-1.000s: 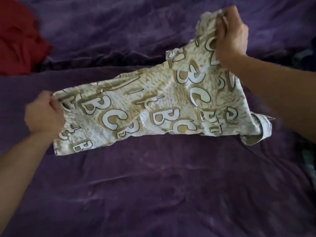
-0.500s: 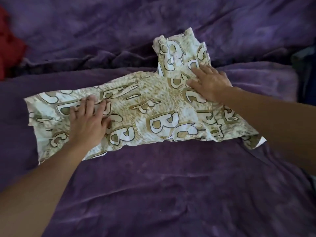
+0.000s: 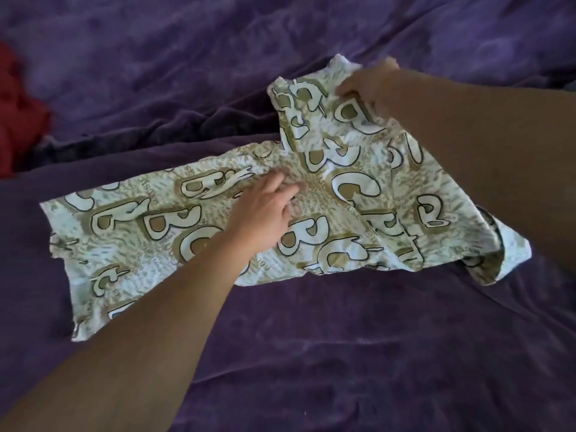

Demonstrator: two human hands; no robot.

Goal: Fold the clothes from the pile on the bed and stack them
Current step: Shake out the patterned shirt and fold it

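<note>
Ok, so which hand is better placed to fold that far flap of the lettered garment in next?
Probably the right hand: its grip is on the far flap of the lettered garment. The left hand lies flat on the middle, pinning the cloth.

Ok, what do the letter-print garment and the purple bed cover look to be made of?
The letter-print garment: thin woven fabric, probably cotton, matte; it creases sharply and lies flat. The purple bed cover: plush, likely fleece or velvet; soft sheen with mottled nap marks.
</note>
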